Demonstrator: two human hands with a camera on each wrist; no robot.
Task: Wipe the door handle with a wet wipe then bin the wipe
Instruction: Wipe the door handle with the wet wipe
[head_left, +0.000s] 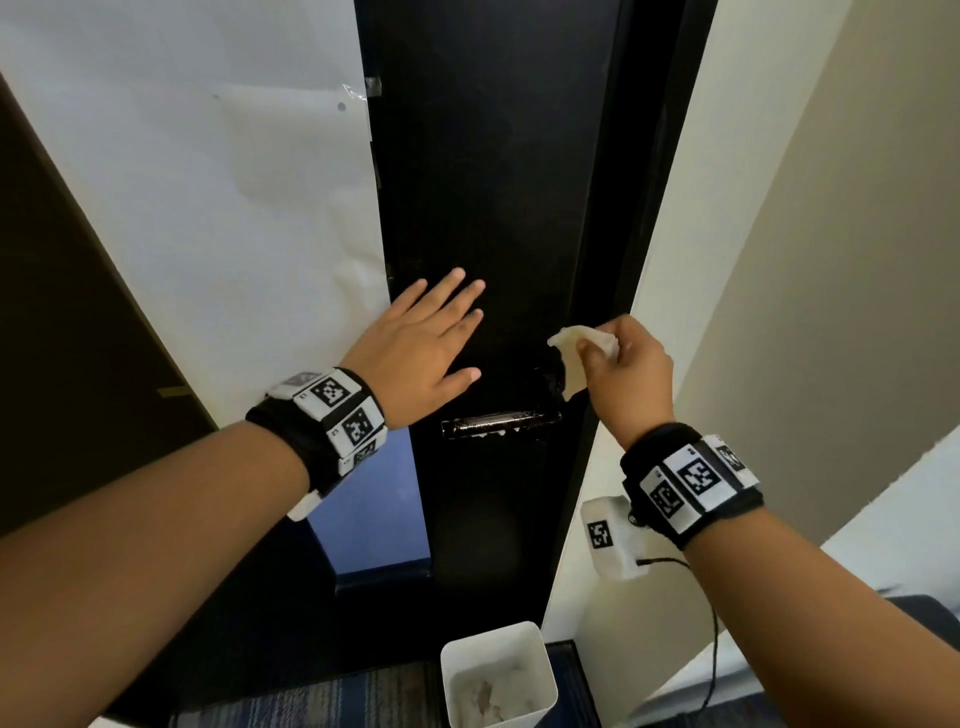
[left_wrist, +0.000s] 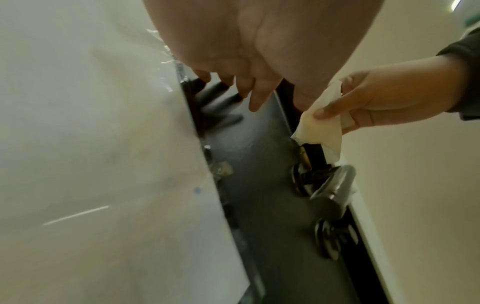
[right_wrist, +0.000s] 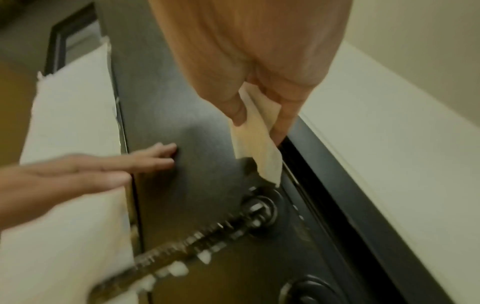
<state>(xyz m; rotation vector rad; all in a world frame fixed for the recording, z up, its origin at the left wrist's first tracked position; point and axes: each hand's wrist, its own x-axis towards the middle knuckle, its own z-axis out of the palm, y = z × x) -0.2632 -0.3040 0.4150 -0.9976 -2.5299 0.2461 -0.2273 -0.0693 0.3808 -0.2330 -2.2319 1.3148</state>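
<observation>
A dark metal lever door handle (head_left: 501, 422) (left_wrist: 335, 185) (right_wrist: 182, 244) juts from the black door (head_left: 493, 182), with white smears along it. My right hand (head_left: 618, 364) (left_wrist: 363, 107) (right_wrist: 259, 115) pinches a white wet wipe (head_left: 571, 358) (left_wrist: 319, 127) (right_wrist: 259, 148) just above the handle's pivot end; the wipe hangs down beside the door edge. My left hand (head_left: 431, 338) (left_wrist: 246, 88) (right_wrist: 109, 166) lies flat with straight fingers on the door, up and left of the handle.
A white square bin (head_left: 498, 675) holding crumpled wipes stands on the carpet below the handle. White paper (head_left: 208, 182) is taped to the panel left of the door. A cream wall (head_left: 779, 260) runs along the right, with a round lock plate (right_wrist: 309, 292) by the handle.
</observation>
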